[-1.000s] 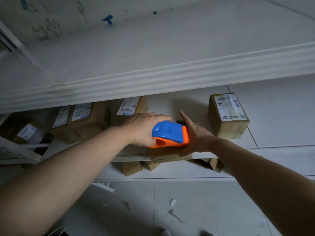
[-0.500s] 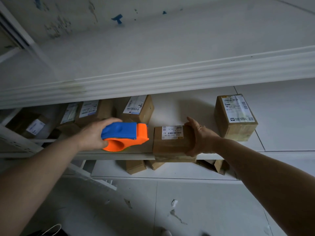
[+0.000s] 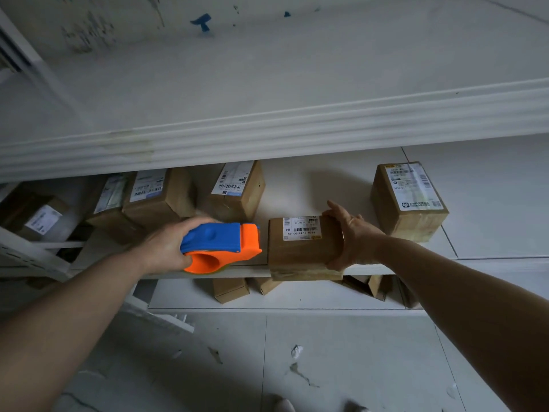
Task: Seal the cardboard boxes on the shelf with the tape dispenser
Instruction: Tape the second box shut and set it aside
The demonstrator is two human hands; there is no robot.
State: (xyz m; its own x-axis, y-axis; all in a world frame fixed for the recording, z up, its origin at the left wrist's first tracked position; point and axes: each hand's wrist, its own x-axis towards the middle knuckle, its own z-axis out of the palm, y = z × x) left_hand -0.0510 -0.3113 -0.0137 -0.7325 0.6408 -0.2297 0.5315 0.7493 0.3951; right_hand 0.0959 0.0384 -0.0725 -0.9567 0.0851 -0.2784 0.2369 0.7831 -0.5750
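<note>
A small labelled cardboard box (image 3: 300, 248) sits at the front edge of the white shelf (image 3: 297, 185). My right hand (image 3: 350, 233) grips its right side, fingers wrapped over the far edge. My left hand (image 3: 166, 245) holds the blue and orange tape dispenser (image 3: 222, 245), whose orange nose is just left of the box, almost touching its left face. More labelled boxes stand behind: one (image 3: 237, 191) at the centre back, one (image 3: 410, 200) to the right, and a few (image 3: 154, 194) at the left.
An upper shelf (image 3: 267, 126) overhangs the boxes. Below the working shelf, small boxes (image 3: 230, 289) and opened cardboard (image 3: 374, 285) lie on a lower level. A white metal rack part (image 3: 32, 257) leans at the left. The tiled floor (image 3: 326, 367) has paper scraps.
The dispenser slid left off the top of the small box, exposing its label, then came back toward the box's left face. My right hand moved from the dispenser's side to grip the box.
</note>
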